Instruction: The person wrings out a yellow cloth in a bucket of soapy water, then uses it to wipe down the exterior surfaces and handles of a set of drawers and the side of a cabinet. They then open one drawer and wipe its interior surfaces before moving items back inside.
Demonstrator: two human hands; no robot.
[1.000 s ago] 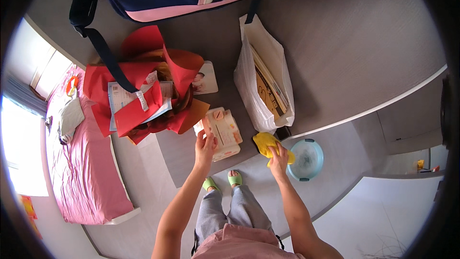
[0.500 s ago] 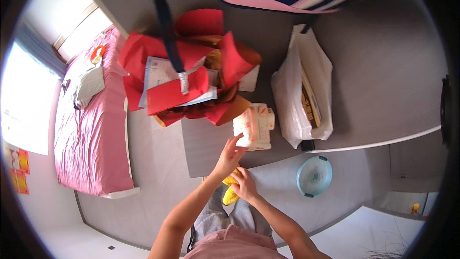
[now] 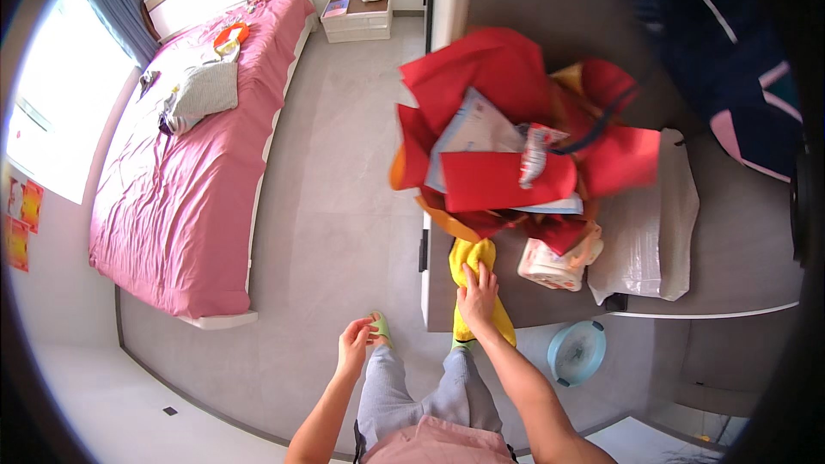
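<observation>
A bright yellow cloth point(image 3: 473, 258) is bunched at the desk's near left corner, its lower end trailing over the front edge. My right hand point(image 3: 479, 296) presses down on it with bent fingers, holding it against the top. To the left, over the floor, my left hand point(image 3: 353, 345) hangs with loosely curled fingers somewhat apart and nothing visible in it. Just beyond the cloth stands a red paper bouquet wrap point(image 3: 490, 64), blurred in part. A red envelope point(image 3: 507, 180) and papers lie in it. Beside the wrap is a white-and-pink packet point(image 3: 550, 266).
On the dark desk point(image 3: 730, 249), a white plastic bag point(image 3: 632, 249) and a navy-and-pink bag point(image 3: 730, 60) lie to the right. A light blue basin point(image 3: 577, 353) sits on the floor below the desk edge. Leftward stands a bed with a pink cover point(image 3: 189, 223); a small nightstand point(image 3: 357, 26) is behind.
The view has swung left, showing more of the bed and floor. My left hand has come away from the packet and cloth; my right hand now has the cloth on the desk corner.
</observation>
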